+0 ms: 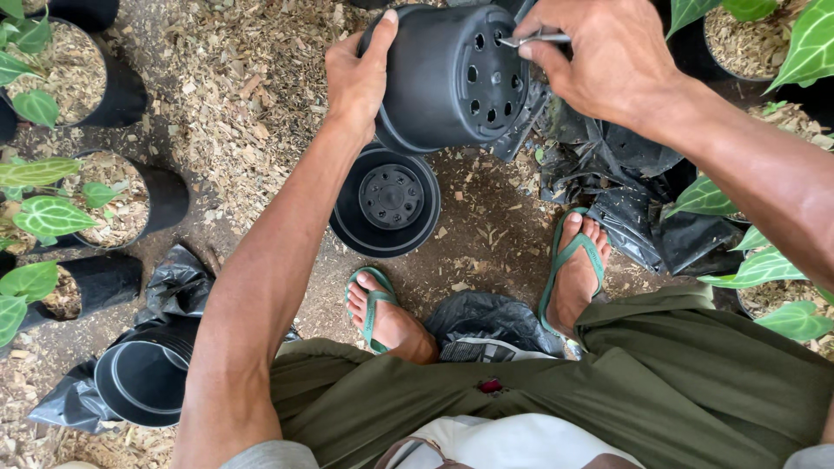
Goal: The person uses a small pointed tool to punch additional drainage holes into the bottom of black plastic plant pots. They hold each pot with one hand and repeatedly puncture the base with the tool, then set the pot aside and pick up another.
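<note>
Overhead, left hand (354,80) tilts black pot (439,78); right hand (599,56) pinches metal tool (534,39).

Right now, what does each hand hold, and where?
Left hand grips the black plastic pot by its rim; right hand pinches a thin metal tool at its base.

Just below center, standing upright on the chip-strewn ground (234,104), an empty black pot (387,201) with a holed base. Left of that pot, three black pots of wood chips and veined green leaves (130,195), and lower left a stack of empty black pots (143,378) lying on crumpled black plastic (178,282). Right of it, more crumpled black plastic bags (634,187) and broad veined leaves (764,265); just below it, two feet in green flip-flops (575,260) either side of a dark bag (491,321).
</note>
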